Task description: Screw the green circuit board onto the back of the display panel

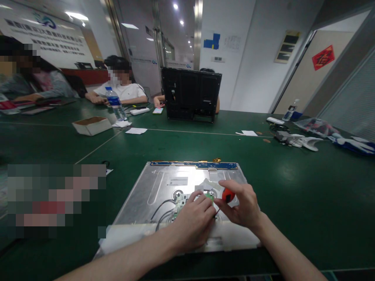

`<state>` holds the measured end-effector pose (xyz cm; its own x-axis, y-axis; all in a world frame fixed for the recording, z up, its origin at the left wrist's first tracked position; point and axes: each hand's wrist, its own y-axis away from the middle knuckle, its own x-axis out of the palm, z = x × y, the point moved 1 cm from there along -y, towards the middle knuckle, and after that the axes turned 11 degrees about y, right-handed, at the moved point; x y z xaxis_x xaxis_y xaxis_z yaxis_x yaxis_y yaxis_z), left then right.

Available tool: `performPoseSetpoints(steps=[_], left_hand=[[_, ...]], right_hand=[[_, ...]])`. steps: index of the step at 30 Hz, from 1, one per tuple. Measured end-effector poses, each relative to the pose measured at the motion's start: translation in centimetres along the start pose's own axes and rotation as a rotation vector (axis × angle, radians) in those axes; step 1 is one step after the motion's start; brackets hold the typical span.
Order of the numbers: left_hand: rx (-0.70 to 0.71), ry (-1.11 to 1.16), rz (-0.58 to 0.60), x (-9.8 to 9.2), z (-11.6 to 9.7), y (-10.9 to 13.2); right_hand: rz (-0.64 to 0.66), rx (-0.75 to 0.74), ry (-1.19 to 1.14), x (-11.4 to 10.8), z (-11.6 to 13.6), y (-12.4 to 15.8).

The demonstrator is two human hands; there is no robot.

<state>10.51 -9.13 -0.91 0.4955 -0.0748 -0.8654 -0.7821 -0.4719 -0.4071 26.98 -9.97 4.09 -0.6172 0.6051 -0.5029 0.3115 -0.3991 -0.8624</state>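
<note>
A metal display panel [159, 179] lies flat on the table before me, with a blue circuit strip [187, 165] along its far edge. A green circuit board [180, 201] sits on its middle, partly under my left hand [196, 218]. The fingers of that hand are bent and pressed together over the board; what is beneath them is hidden. Between thumb and fingers, my right hand [241, 205] grips a screwdriver [228, 195] by its red and black handle. The tool tilts, its tip down by my left fingers and out of sight. Black cables [161, 207] run leftward from the board.
Across the green table [287, 187] stands a black panel housing [191, 93]. A shallow box [92, 125] and a water bottle [115, 103] are at the far left. Gloves and cables [295, 139] lie at the right. Several people sit around the table.
</note>
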Motion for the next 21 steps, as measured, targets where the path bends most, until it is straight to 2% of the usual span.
performPoseSetpoints(steps=[6, 15, 21], left_hand=[[0.016, -0.010, 0.000, 0.04, 0.06, -0.03], [0.016, -0.024, -0.004, 0.28, 0.19, 0.10], [0.015, -0.019, -0.011, 0.21, 0.12, 0.06]], right_hand=[[0.072, -0.008, -0.097, -0.58, 0.10, -0.31], [-0.005, -0.013, -0.024, -0.01, 0.10, 0.09], [0.032, -0.023, -0.042, -0.36, 0.19, -0.24]])
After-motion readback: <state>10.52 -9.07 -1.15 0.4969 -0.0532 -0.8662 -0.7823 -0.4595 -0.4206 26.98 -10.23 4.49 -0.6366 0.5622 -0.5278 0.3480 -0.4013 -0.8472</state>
